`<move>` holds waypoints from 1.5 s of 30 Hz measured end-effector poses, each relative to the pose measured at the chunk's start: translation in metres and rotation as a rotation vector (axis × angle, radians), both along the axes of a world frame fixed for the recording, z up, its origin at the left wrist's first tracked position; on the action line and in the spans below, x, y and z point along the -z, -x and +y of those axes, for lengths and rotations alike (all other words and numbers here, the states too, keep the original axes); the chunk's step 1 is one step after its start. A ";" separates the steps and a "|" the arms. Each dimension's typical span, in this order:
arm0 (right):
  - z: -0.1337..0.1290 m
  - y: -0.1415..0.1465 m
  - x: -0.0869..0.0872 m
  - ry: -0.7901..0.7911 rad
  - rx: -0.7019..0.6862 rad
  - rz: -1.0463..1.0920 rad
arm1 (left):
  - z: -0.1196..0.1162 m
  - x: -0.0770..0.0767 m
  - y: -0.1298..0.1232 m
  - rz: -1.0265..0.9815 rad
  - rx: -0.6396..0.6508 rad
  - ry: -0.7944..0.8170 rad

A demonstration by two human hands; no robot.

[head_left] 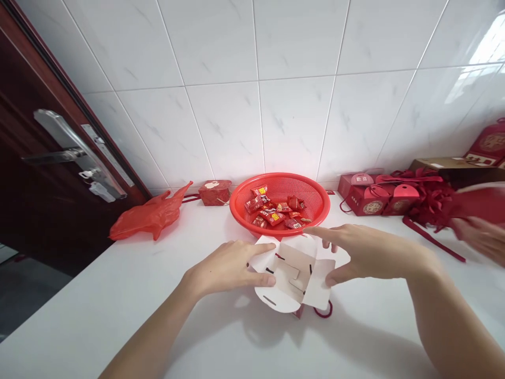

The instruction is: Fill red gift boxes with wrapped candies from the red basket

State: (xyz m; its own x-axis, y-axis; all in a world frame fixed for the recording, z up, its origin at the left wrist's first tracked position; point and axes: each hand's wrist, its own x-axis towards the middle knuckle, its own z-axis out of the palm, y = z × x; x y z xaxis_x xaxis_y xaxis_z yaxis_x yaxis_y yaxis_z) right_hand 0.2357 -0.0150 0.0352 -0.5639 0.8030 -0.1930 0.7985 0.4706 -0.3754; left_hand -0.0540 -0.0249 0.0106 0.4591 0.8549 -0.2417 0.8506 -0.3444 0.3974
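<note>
1. The open box [290, 278] is on the tabletop [221, 347] in front of you, just on the near side of the red basket [235, 213], its white flaps splayed outward.
2. Your left hand [232, 266] is at the box's left side, thumb and forefinger spread apart along the flaps rather than pinching.
3. Your right hand [365, 251] is spread too: the thumb is at the right-hand flap, the forefinger reaching toward the basket's near rim. Whether that fingertip touches the rim, you cannot tell from here.
4. Expect the box to be light, probably thin folded card: springy at the flaps, easily creased, and apt to slide if pushed.
5. Best steady it low on its side walls; the flaps would likely bend under a firm grip.
6. The dark red cord [324, 313] by its near right corner looks soft and could snag a finger.
</note>
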 end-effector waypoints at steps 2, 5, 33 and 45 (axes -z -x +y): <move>0.004 -0.005 -0.002 -0.066 -0.007 0.060 | 0.004 0.000 0.002 -0.001 0.007 0.008; 0.014 -0.009 -0.003 -0.123 -0.031 0.197 | 0.005 -0.001 0.006 -0.018 0.038 -0.040; 0.154 0.047 0.067 0.042 0.336 0.954 | 0.216 0.031 -0.043 0.171 0.018 -0.084; 0.150 0.047 0.064 0.030 0.561 0.975 | 0.213 0.036 -0.041 -0.268 0.098 -0.456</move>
